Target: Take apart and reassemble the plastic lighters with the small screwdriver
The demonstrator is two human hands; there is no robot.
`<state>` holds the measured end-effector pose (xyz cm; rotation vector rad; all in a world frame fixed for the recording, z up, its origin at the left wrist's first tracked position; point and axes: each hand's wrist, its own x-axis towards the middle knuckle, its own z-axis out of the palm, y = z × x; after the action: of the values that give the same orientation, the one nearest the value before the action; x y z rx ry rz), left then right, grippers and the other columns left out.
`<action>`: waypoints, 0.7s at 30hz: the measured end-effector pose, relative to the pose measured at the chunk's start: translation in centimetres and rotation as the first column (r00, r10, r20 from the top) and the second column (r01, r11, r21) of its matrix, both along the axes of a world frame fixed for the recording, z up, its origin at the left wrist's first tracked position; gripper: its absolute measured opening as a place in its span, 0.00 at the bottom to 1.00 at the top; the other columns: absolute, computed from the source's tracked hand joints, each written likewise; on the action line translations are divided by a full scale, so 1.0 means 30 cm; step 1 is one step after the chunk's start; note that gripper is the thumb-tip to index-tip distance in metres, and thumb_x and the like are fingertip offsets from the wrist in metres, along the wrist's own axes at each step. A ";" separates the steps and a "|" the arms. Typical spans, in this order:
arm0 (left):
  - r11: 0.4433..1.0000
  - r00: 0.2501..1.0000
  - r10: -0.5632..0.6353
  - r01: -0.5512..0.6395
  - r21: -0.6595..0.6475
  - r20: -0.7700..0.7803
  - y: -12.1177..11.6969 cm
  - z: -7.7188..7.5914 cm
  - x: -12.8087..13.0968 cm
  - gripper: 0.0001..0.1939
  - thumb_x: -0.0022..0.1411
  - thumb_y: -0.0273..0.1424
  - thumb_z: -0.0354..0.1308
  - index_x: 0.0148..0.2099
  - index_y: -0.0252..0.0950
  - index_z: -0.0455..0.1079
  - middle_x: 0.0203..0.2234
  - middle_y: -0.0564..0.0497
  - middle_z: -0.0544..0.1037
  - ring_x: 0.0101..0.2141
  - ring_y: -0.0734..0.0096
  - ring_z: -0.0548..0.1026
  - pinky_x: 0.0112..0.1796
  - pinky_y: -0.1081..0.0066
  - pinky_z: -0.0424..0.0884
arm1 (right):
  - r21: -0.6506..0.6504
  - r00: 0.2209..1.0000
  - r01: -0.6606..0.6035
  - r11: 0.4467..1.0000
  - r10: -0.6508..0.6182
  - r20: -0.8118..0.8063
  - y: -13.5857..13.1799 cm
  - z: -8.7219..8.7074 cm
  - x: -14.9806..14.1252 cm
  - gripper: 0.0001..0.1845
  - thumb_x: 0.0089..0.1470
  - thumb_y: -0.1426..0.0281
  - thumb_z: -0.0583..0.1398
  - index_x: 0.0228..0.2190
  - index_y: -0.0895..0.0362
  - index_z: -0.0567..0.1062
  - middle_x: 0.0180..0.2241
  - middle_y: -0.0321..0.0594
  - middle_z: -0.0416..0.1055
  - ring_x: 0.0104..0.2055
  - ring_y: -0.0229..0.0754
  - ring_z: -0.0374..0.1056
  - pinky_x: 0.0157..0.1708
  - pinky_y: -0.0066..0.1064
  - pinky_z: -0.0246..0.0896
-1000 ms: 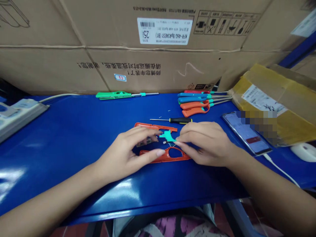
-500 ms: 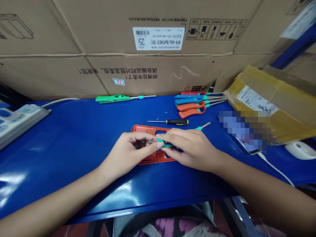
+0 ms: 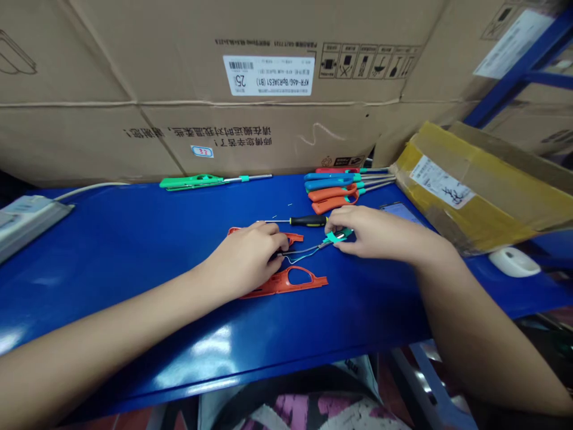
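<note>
Two orange halves of a lighter's handle shell lie apart on the blue table: the far half (image 3: 294, 238) is partly under my left hand, and the near half (image 3: 301, 278) has an oval finger opening. My left hand (image 3: 248, 254) curls palm down over them, its fingertips closed on the end of the lighter's wired inner parts (image 3: 301, 255), mostly hidden. Thin wires run from there to a green collar (image 3: 333, 237) on the lighter's nozzle. Around that collar the fingers of my right hand (image 3: 371, 233) are pinched. A black-handled screwdriver (image 3: 308, 220) lies just beyond both hands.
Several lighters, including an orange one (image 3: 329, 205), lie in a pile at the back right. A green lighter (image 3: 192, 181) is at the back left. Two tiny screws (image 3: 275, 216) rest beyond the screwdriver. A taped carton (image 3: 483, 191), phone (image 3: 403, 211) and power strip (image 3: 31, 221) border the table.
My right hand has moved right and away from my left with the green-collared nozzle, and wires now show stretched between the hands. The left hand has turned palm down. The view has shifted slightly.
</note>
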<state>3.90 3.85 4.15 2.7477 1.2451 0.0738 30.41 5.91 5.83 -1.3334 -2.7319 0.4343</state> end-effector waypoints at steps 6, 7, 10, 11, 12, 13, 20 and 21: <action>0.999 0.999 0.029 -0.029 0.035 0.022 0.012 0.008 0.000 0.09 0.67 0.26 0.55 0.44 0.38 0.77 0.40 0.48 0.79 0.42 0.56 0.77 0.40 0.60 0.75 | -0.020 0.999 -0.002 1.000 0.002 0.039 0.007 0.004 -0.011 0.05 0.50 0.75 0.61 0.31 0.55 0.75 0.32 0.39 0.75 0.33 0.42 0.67 0.32 0.31 0.52; 0.998 0.999 0.032 -0.034 0.051 0.038 0.009 0.015 -0.004 0.08 0.67 0.26 0.55 0.43 0.37 0.76 0.39 0.48 0.80 0.42 0.56 0.77 0.40 0.60 0.75 | -0.026 0.999 -0.002 1.000 0.004 0.050 0.003 0.013 -0.010 0.05 0.50 0.75 0.61 0.31 0.55 0.75 0.31 0.39 0.74 0.32 0.41 0.67 0.32 0.31 0.52; 0.993 0.992 0.025 -0.039 0.111 0.124 -0.012 0.038 -0.024 0.06 0.68 0.28 0.57 0.42 0.37 0.76 0.38 0.49 0.80 0.42 0.57 0.77 0.39 0.60 0.75 | -0.073 0.998 -0.001 0.997 0.005 0.062 -0.018 0.045 -0.006 0.06 0.49 0.75 0.60 0.32 0.55 0.75 0.31 0.37 0.74 0.31 0.40 0.66 0.31 0.30 0.51; 0.992 0.987 0.016 -0.036 0.125 0.159 -0.023 0.042 -0.032 0.05 0.68 0.28 0.58 0.41 0.38 0.76 0.38 0.49 0.81 0.42 0.57 0.77 0.39 0.60 0.75 | -0.095 0.998 -0.006 0.995 0.012 0.060 -0.027 0.055 -0.005 0.07 0.49 0.75 0.60 0.32 0.55 0.75 0.31 0.36 0.74 0.31 0.40 0.66 0.31 0.30 0.51; 0.991 0.981 0.004 -0.030 0.129 0.193 -0.036 0.044 -0.042 0.05 0.68 0.29 0.58 0.41 0.38 0.76 0.38 0.49 0.81 0.42 0.58 0.77 0.39 0.60 0.75 | -0.119 0.998 -0.018 0.993 0.025 0.059 -0.035 0.064 -0.005 0.07 0.49 0.75 0.60 0.32 0.54 0.75 0.31 0.35 0.74 0.31 0.39 0.66 0.31 0.30 0.51; 0.992 0.974 -0.007 -0.022 0.126 0.228 -0.050 0.042 -0.051 0.05 0.68 0.29 0.58 0.41 0.38 0.76 0.38 0.49 0.81 0.42 0.58 0.77 0.40 0.60 0.75 | -0.144 0.997 -0.036 0.989 0.045 0.064 -0.044 0.070 -0.006 0.06 0.48 0.75 0.59 0.31 0.54 0.75 0.30 0.35 0.73 0.31 0.39 0.65 0.31 0.30 0.51; 0.996 0.926 -0.051 0.019 0.089 0.374 -0.139 -0.015 -0.093 0.08 0.70 0.29 0.56 0.45 0.38 0.76 0.41 0.50 0.82 0.40 0.60 0.79 0.41 0.58 0.77 | -0.279 0.976 -0.122 0.952 0.167 0.141 -0.085 0.068 -0.023 0.08 0.48 0.77 0.58 0.30 0.53 0.73 0.29 0.33 0.72 0.31 0.39 0.64 0.29 0.31 0.49; 0.996 0.922 -0.055 0.022 0.089 0.383 -0.143 -0.021 -0.094 0.08 0.70 0.29 0.56 0.45 0.38 0.76 0.40 0.50 0.82 0.40 0.61 0.79 0.40 0.58 0.78 | -0.283 0.976 -0.124 0.951 0.169 0.140 -0.087 0.065 -0.024 0.08 0.48 0.77 0.58 0.30 0.53 0.73 0.29 0.33 0.72 0.31 0.39 0.64 0.29 0.31 0.49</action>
<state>1.09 -0.43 3.52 2.6421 1.0981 0.6444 29.69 3.31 7.79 -1.2740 -3.0089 0.7733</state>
